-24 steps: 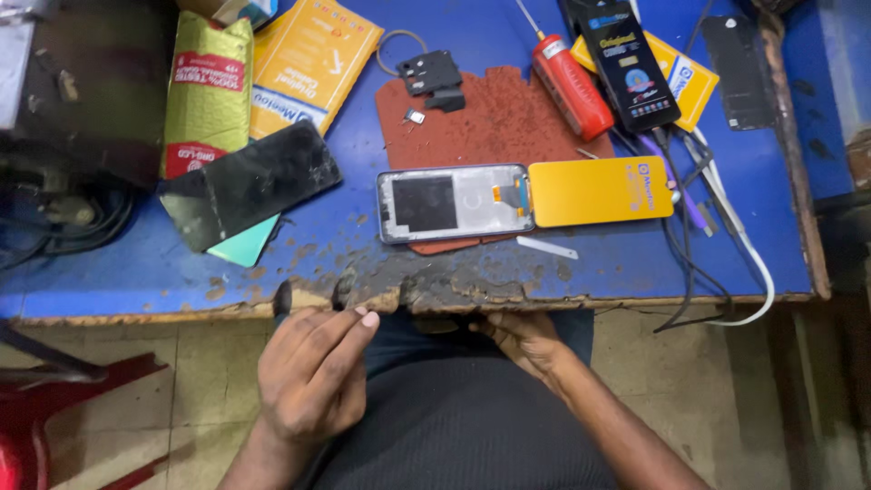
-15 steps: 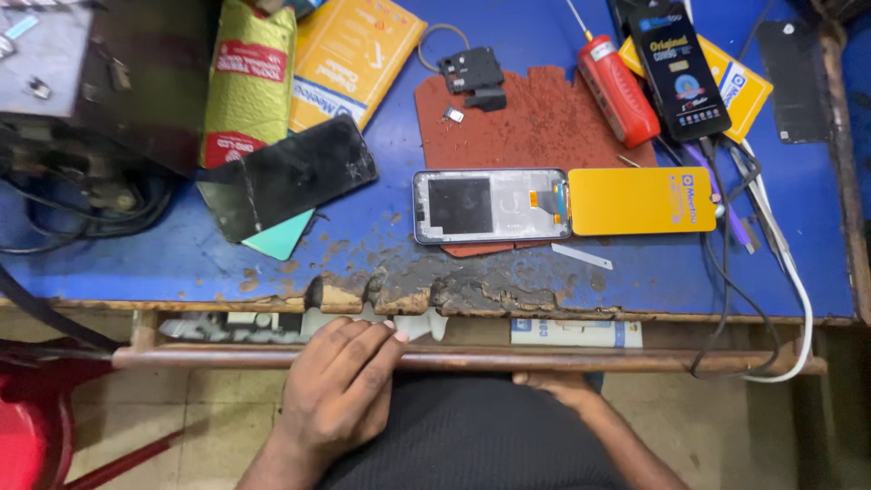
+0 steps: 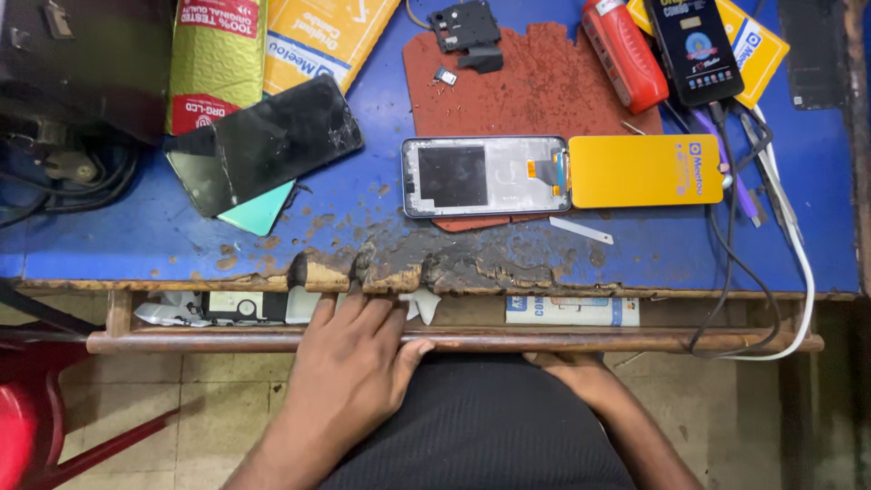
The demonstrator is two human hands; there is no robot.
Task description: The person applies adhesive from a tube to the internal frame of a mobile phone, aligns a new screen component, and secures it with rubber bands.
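Resting flat on the drawer (image 3: 454,340) front, the left hand (image 3: 349,381) is kept with fingers spread over the rail, pinching nothing. Just under the same rail the right hand (image 3: 581,377) is seen, its grip hidden. The drawer is slightly open beneath the blue table (image 3: 136,236), on which an opened phone (image 3: 485,177) is laid

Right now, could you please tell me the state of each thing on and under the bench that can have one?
Drawer: pulled partly open, papers inside.
Left hand: resting on the drawer's front rail, fingers inside, no grip.
Right hand: below the rail, mostly hidden.
Opened phone: back off, insides showing.
Black screen panel: cracked, lying loose.
Dark phone: screen lit, cable running toward it.
Bench edge: chipped and charred.
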